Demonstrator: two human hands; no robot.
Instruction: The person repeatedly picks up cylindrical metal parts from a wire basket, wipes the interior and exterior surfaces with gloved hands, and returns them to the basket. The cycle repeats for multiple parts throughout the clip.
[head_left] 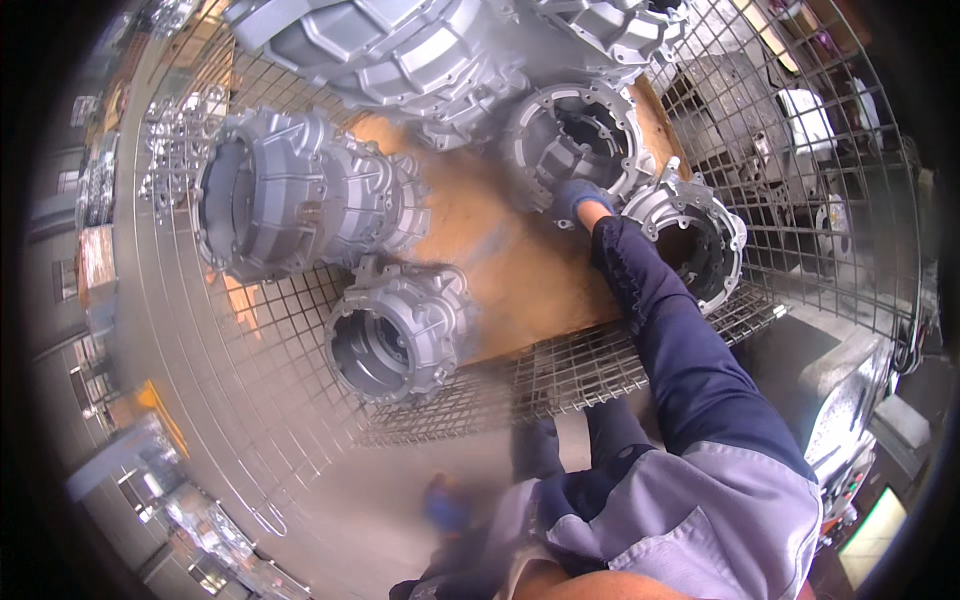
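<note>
My right hand (pixel 578 197), in a blue glove, reaches into the wire cage and grips the near rim of a grey cast-metal gearbox housing (pixel 543 125), whose round opening faces up. Close beside my right wrist sits another ring-shaped housing (pixel 732 238), at the right side of the cage. My left hand (pixel 445 503), gloved in blue too, hangs low outside the cage, away from the housings. Motion smears its fingers, and nothing can be made out in it.
A brown board (pixel 530 290) lines the cage floor. Large housings (pixel 385 60) fill the far side; two more, a long one (pixel 300 195) and a shorter one (pixel 400 330), lie at the left. Wire mesh (pixel 590 370) borders the near edge. Machinery (pixel 850 400) stands at the right.
</note>
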